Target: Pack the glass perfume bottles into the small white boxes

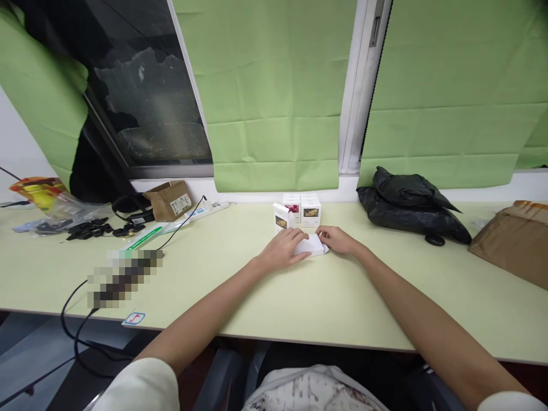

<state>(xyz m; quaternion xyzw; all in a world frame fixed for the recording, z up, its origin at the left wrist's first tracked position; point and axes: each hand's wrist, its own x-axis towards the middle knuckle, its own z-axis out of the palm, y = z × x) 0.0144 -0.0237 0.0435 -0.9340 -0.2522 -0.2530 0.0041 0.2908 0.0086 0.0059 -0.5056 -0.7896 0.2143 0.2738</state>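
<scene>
A small white box (313, 245) lies flat on the pale green table (325, 297), held between both hands. My left hand (285, 249) covers its left end with fingers curled over the top. My right hand (338, 238) grips its right end. Just behind the hands stand three small white boxes (299, 211) with pictures on their fronts, grouped close together near the wall.
A black plastic bag (406, 208) lies at the back right, a brown cardboard box (514, 240) at the far right. At the left are a small brown box (170, 200), black cables (77, 331), black small parts (94, 228) and a power strip (201, 214).
</scene>
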